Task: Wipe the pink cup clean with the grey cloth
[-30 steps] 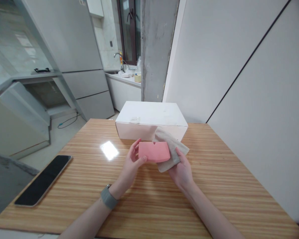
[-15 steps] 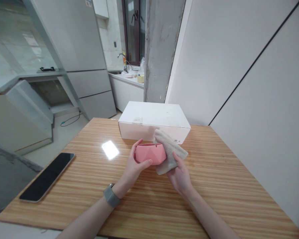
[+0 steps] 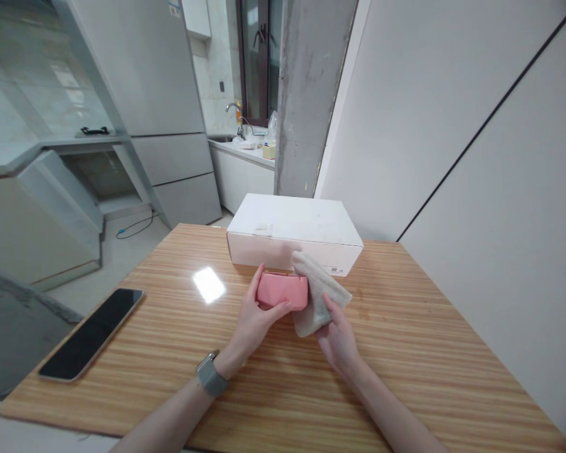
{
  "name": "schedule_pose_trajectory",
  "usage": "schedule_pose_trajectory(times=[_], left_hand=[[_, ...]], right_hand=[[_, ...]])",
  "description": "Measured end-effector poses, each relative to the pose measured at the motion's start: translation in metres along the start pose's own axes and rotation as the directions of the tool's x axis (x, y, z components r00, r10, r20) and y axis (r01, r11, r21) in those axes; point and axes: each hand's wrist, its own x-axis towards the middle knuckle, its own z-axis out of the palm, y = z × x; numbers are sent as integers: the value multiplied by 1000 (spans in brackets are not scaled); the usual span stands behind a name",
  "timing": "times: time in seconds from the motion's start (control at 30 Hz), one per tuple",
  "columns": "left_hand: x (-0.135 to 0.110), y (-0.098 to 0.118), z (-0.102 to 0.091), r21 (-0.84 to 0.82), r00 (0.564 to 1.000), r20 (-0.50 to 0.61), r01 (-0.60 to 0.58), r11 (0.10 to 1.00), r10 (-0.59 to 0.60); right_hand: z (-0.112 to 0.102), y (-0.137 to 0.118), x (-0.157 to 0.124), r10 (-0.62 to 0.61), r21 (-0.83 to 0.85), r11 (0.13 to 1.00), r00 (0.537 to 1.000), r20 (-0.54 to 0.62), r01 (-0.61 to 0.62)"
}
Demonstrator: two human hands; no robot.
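Note:
My left hand grips a small pink faceted bowl-like container from its left side, thumb across the front. A folded light grey cloth is pinched in my right hand, thumb on top. The cloth lies against the right side of the pink container and hides that edge. Both things are held over the wooden table, in front of the white box. The fingers of my right hand beneath the cloth are mostly hidden.
A closed white cardboard box stands at the far side of the wooden table. On the left lies a large dark-screened phone or tablet. A pale wall borders the table on the right.
The pink container has turned slightly in my left hand, so a different face shows. The cloth has shifted a little left and down against it. The view has shifted slightly.

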Motion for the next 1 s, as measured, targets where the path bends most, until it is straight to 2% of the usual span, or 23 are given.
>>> schedule_pose_trajectory(times=[0.1, 0.17, 0.33, 0.53, 0.63, 0.8, 1.0], left_hand=[[2, -4, -5, -135, 997, 45, 71, 988, -66], [3, -4, -7, -166, 992, 96, 99, 981, -84], [-2, 2, -6, -68, 983, 182, 47, 997, -34], [-4, 4, -4, -77, 954, 260, 175, 981, -150], [-2, 3, -6, -47, 944, 278, 199, 979, -179], [-2, -4, -6, 6, 902, 366, 243, 970, -228], [-4, -9, 0, -4, 911, 348, 239, 971, -223]], right_hand=[[2, -3, 1, -12, 18, 1000, 999, -44, 13], [4, -9, 3, -14, 33, 999, 998, -67, 17], [10, -23, 6, 2, 55, 998, 997, -76, 3], [9, -23, 6, -16, 74, 997, 997, -74, 22], [8, -20, 4, -50, 57, 997, 998, -32, 51], [6, -20, 3, -54, 31, 998, 998, 38, 53], [3, -18, 5, -68, -39, 997, 996, 50, 70]])
